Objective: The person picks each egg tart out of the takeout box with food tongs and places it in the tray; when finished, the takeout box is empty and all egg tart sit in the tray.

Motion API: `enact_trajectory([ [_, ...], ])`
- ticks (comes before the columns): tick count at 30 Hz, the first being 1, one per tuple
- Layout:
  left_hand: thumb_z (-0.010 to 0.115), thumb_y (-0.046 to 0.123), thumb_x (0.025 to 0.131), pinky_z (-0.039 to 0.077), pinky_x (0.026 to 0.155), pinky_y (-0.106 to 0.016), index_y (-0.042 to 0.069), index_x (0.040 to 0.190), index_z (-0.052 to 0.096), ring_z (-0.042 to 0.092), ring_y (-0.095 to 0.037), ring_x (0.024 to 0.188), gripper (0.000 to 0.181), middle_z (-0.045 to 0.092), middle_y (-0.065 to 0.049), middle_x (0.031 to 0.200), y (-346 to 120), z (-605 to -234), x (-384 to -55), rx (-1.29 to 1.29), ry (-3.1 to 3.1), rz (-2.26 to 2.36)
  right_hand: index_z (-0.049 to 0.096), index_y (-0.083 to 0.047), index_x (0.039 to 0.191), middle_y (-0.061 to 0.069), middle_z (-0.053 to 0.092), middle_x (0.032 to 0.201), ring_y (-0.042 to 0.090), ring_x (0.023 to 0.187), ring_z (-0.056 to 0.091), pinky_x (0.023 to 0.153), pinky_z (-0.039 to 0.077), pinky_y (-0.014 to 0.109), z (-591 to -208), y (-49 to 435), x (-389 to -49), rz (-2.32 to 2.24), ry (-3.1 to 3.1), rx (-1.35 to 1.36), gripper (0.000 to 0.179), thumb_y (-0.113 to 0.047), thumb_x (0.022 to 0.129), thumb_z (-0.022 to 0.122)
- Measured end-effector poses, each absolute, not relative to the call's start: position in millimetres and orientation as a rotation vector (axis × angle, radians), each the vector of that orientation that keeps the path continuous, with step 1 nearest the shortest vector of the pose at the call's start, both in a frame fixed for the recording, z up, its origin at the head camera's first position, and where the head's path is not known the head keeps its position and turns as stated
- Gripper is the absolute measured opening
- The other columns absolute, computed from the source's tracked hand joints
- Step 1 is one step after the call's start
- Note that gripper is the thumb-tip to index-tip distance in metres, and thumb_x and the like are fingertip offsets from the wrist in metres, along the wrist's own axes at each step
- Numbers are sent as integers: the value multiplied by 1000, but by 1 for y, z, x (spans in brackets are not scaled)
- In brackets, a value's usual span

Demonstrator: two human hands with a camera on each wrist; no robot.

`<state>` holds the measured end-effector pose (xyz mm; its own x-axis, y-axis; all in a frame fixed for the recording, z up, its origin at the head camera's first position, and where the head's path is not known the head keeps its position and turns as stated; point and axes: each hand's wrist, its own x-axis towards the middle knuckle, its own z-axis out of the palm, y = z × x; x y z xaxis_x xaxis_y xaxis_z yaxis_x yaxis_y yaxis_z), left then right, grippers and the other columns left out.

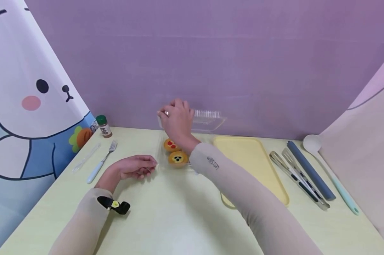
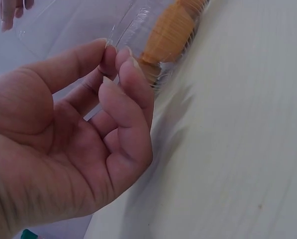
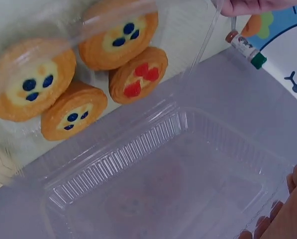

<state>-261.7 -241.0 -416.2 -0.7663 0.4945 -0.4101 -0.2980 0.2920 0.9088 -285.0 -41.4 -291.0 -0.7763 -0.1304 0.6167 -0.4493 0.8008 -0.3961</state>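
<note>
A clear plastic hinged box stands with its lid tilted up at the back of the table. Several egg tarts lie in its base; most show blue dots on top and one shows red pieces. My right hand grips the free edge of the raised lid; in the right wrist view its fingertips curl over that edge. Low at the box's left front corner, my left hand pinches the base's rim between thumb and forefinger. My right forearm hides part of the box in the head view.
A yellow tray lies right of the box. Beyond it are metal tongs, a dark blue bar-shaped thing and a ladle. On the left are a fork, a clear plastic utensil and a green-capped jar. A wall backs the table.
</note>
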Motion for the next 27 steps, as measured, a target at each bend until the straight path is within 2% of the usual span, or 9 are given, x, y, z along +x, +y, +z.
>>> enact_trajectory([
  [27,61,29,100,49,65,-24,2,119,57,60,-14,80,32,64,-2,97,-232,-415,-257,166,1935,1531,78,-30,102,-6,63,111,16,108,47,94,33,40,-277,-37,-322,610,-2434,408,23,-45,98,61],
])
